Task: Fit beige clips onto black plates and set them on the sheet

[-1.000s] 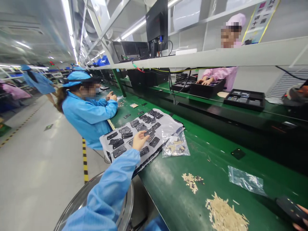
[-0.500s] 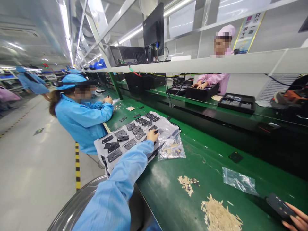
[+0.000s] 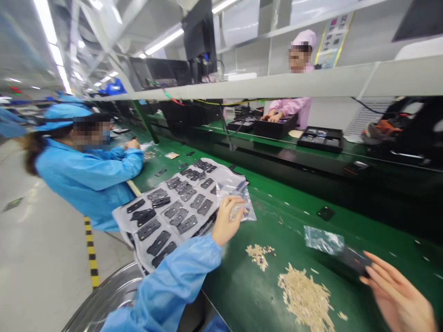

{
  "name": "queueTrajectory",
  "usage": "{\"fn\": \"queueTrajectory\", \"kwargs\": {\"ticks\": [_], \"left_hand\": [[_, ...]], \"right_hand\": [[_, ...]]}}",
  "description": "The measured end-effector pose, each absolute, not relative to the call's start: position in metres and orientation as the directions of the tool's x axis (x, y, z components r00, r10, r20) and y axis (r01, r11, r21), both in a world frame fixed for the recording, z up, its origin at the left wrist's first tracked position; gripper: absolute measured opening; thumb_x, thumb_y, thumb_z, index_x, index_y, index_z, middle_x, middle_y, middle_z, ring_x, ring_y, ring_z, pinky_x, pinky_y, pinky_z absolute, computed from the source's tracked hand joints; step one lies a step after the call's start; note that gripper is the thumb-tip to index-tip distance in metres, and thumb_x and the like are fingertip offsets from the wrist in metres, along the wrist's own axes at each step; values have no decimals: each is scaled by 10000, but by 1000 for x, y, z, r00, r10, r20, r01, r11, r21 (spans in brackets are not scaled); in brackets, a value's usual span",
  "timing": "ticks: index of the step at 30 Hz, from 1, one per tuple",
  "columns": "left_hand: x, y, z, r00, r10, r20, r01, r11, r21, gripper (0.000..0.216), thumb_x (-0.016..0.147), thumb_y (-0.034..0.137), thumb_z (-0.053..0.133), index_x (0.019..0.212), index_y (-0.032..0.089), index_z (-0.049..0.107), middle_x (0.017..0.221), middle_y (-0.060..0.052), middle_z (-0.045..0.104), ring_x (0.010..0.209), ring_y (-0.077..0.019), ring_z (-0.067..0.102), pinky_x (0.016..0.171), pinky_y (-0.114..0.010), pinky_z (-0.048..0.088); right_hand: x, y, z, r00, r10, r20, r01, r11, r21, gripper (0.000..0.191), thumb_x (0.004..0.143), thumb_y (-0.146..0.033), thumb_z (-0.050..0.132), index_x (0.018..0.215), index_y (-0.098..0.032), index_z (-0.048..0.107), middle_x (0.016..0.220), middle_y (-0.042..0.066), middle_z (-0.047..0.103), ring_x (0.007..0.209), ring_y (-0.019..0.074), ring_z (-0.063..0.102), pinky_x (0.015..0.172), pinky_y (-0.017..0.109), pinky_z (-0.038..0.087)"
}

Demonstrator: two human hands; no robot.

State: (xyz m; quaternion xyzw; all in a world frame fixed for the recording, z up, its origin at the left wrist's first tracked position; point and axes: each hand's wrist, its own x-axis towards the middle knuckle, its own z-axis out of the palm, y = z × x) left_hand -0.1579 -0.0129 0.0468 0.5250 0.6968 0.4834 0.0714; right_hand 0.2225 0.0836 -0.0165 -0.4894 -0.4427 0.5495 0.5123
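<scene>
My left hand hovers beside the right edge of the white sheet, fingers curved and apart, with nothing visible in it. Behind its fingertips lies a clear plastic bag of small beige pieces. Rows of flat black plastic parts with holes cover the white sheet. At the lower right, my right hand grips one black flat part by its end. That part is slightly blurred and overlaps a clear empty bag in the view.
A heap of beige strips and a smaller pile lie on the green bench. A black piece sits farther back. One co-worker in blue works at left; another in pink is across, behind a shelf rail.
My left hand has drawn back from the parts on the sheet toward me, its fingers now spread. My right hand has come farther into view with the black part. The view has shifted right.
</scene>
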Motion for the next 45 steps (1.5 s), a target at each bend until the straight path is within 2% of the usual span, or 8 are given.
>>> {"fn": "queueTrajectory", "kwargs": {"ticks": [4, 8, 16, 22, 28, 32, 37, 45], "left_hand": [[-87, -14, 43, -109, 994, -30, 148, 46, 988, 294, 846, 397, 512, 987, 180, 651, 930, -80, 677, 810, -187, 636, 721, -293, 490], [-39, -4, 31, 119, 962, -245, 60, 240, 969, 324, 770, 408, 608, 956, 150, 673, 881, -78, 698, 729, -164, 644, 638, -256, 501], [-7, 5, 31, 142, 926, -351, 60, 345, 937, 239, 667, 315, 719, 818, 132, 686, 724, -67, 715, 621, -145, 649, 547, -217, 497], [-2, 6, 34, 116, 926, -358, 28, 358, 933, 280, 667, 358, 725, 819, 134, 655, 712, -58, 706, 632, -144, 655, 566, -217, 500], [9, -23, 21, 407, 842, -354, -227, 469, 854, 373, 755, 439, 650, 1005, 169, 590, 815, -61, 686, 716, -168, 667, 684, -285, 507], [-9, -43, 6, 286, 897, -336, -76, 371, 926, 364, 816, 470, 548, 909, 130, 639, 703, -52, 636, 604, -139, 600, 637, -271, 472], [-79, -46, -3, -254, 965, -61, 417, 166, 893, 238, 845, 371, 514, 903, 191, 659, 793, -39, 649, 743, -174, 595, 696, -271, 446], [-96, -26, -13, -64, 991, 116, 742, -30, 670, 149, 828, 287, 532, 887, 190, 627, 846, -19, 587, 570, -111, 513, 590, -246, 430]], "right_hand": [[175, 47, 9, -290, 954, -77, -69, -101, -993, 402, 659, -318, 761, 1030, -218, 643, 889, 43, 644, 572, 131, 599, 545, 262, 549], [158, 32, 16, -417, 906, -69, -49, -98, -994, 307, 706, -345, 725, 949, -183, 633, 797, 39, 643, 634, 150, 603, 527, 258, 538], [185, 25, 33, -396, 917, -56, -51, -83, -995, 308, 852, -404, 546, 1039, -183, 652, 905, 57, 677, 688, 154, 636, 690, 317, 535], [183, 26, 23, -388, 920, -62, -119, -117, -986, 299, 780, -329, 656, 1045, -191, 636, 881, 36, 675, 716, 146, 631, 698, 289, 528], [171, 13, 13, -589, 808, 25, -62, -15, -998, 249, 835, -284, 586, 1059, -196, 650, 934, 63, 663, 823, 185, 632, 738, 321, 523], [168, 9, 16, -555, 812, 182, 131, 302, -944, 257, 892, -247, 469, 990, -231, 705, 1096, 88, 590, 971, 216, 585, 841, 359, 482], [172, 20, 8, -443, 894, 73, 196, 176, -965, 235, 870, -306, 499, 925, -199, 701, 966, 91, 612, 843, 209, 606, 651, 301, 525], [172, 25, -11, -458, 888, -44, 172, 40, -984, 234, 835, -343, 524, 885, -184, 689, 910, 87, 624, 712, 180, 593, 525, 264, 508]]}}
